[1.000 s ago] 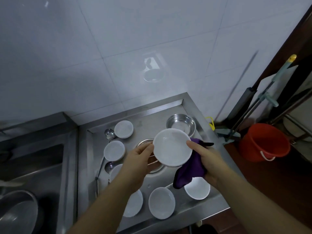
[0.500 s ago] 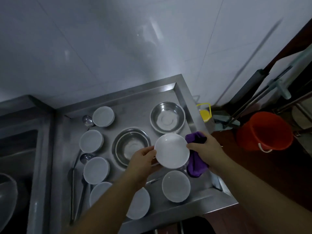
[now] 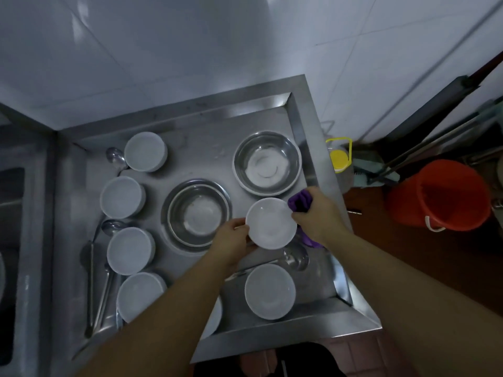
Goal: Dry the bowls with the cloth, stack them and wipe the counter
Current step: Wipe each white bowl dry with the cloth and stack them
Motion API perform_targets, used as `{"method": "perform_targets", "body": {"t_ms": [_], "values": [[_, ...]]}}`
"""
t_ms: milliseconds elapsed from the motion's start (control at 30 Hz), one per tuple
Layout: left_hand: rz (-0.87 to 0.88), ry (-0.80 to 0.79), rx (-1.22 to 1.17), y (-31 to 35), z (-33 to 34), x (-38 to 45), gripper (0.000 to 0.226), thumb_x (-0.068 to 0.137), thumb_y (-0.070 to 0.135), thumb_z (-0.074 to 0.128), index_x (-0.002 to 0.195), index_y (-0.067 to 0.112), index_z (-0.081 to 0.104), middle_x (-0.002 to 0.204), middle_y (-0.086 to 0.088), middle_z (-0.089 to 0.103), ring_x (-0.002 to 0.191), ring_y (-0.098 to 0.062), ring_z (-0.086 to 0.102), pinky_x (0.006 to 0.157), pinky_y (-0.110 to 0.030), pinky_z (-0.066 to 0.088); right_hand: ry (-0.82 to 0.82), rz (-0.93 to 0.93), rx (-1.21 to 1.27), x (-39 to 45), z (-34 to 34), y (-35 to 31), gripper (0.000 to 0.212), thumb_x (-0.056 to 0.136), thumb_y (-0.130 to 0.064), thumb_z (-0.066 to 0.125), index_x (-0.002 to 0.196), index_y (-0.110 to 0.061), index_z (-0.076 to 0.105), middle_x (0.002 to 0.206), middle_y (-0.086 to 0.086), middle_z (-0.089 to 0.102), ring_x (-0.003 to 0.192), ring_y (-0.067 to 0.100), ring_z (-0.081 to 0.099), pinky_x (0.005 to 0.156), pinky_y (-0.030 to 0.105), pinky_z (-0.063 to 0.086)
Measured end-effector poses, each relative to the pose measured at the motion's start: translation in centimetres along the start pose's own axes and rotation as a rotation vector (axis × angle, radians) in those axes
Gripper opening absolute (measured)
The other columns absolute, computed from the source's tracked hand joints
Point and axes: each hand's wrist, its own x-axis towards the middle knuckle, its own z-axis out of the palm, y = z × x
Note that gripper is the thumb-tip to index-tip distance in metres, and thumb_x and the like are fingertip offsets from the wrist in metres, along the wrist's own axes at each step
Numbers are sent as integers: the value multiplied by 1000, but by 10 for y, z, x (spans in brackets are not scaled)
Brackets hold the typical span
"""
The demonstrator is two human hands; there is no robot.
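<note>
— So, held bowl [image 3: 270, 223]: small, white, shallow, round, glossy inside with a pale highlight near the upper rim. Raised between both hands, over the right part of the steel tabletop [image 3: 190, 137], just below the far metal basin [image 3: 267, 162] and beside the nearer one [image 3: 196, 212].

— And each grip?

— Left hand [image 3: 233, 240]: grip closed on the bowl's left rim, thumb on top, fingers curled beneath. Right hand [image 3: 317, 213]: grip closed on the purple cloth [image 3: 299, 201], bunched at the bowl's right rim and trailing out under the wrist. Hard to tell whether cloth touches the bowl's underside.

— Other bowls?

— All white, same round shape, mouths up, resting on the tabletop. Four in a column down the left: top one [image 3: 145, 151], then [image 3: 122, 197], then [image 3: 130, 250], then [image 3: 141, 296], the last partly covered by the left forearm. One more [image 3: 270, 291] near the front edge, directly below the held bowl. Sliver of another [image 3: 215, 319] peeking out from under the left forearm. None stacked.

— Metal pieces?

— Both basins steel, shiny, upright, well apart from the left column. Ladles alongside the white bowls: one scoop [image 3: 114, 156] just beside the top bowl, another [image 3: 110, 227] between second and third. One further ladle scoop [image 3: 296, 257] below the held bowl.

— Off the tabletop?

— Orange bucket [image 3: 446, 197] on the floor at right, yellow-capped jug [image 3: 339, 156] just beside the tabletop's right rim.
</note>
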Motion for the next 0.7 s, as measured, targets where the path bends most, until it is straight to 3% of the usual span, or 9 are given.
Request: {"method": "perform_targets", "body": {"t_ms": [167, 267, 333, 467, 600, 700], "values": [[-28, 33, 1, -9, -2, 21, 18, 102, 1, 58, 102, 16, 67, 103, -13, 75, 97, -29, 73, 84, -43, 64, -51, 3, -59, 9, 17, 6, 30, 79, -8, 75, 94, -21, 51, 84, 4, 59, 80, 29, 56, 66, 35, 41], [-51, 57, -15, -13, -2, 28, 18, 103, 0, 57, 115, 11, 64, 108, -19, 73, 106, -37, 71, 95, -53, 61, -58, -3, -62, 10, 23, 6, 32, 81, -10, 75, 93, -25, 50, 82, -4, 58, 74, 13, 55, 59, 28, 40], [-53, 79, 1, -15, -3, 32, 17, 102, 1, 56, 110, 13, 65, 106, -19, 73, 109, -40, 70, 100, -60, 57, -63, -3, -62, 11, 26, 6, 33, 82, -11, 75, 94, -28, 49, 81, -8, 56, 73, 4, 51, 57, 24, 37], [-30, 118, 21, -17, -2, 35, 19, 101, 3, 58, 101, 19, 68, 100, -14, 74, 110, -41, 71, 99, -61, 58, -64, -5, -68, 12, 30, 6, 32, 82, -13, 75, 95, -28, 50, 82, -7, 57, 74, 10, 53, 57, 27, 37], [-42, 149, 25, -21, -3, 35, 23, 103, 8, 56, 124, 11, 67, 110, -17, 73, 112, -40, 70, 99, -59, 58, -63, -32, -81, 8, 24, 9, 26, 83, -16, 75, 94, -24, 54, 86, 0, 61, 80, 23, 58, 65, 36, 47], [-15, 200, 230, -23, -11, 30, 37, 103, 17, 60, 139, 10, 61, 126, -14, 69, 116, -37, 67, 103, -54, 57, -10, -62, -62, 2, 14, 13, 25, 82, -16, 75, 85, -26, 53, 82, 2, 60, 78, 27, 57, 62, 37, 44]]}}
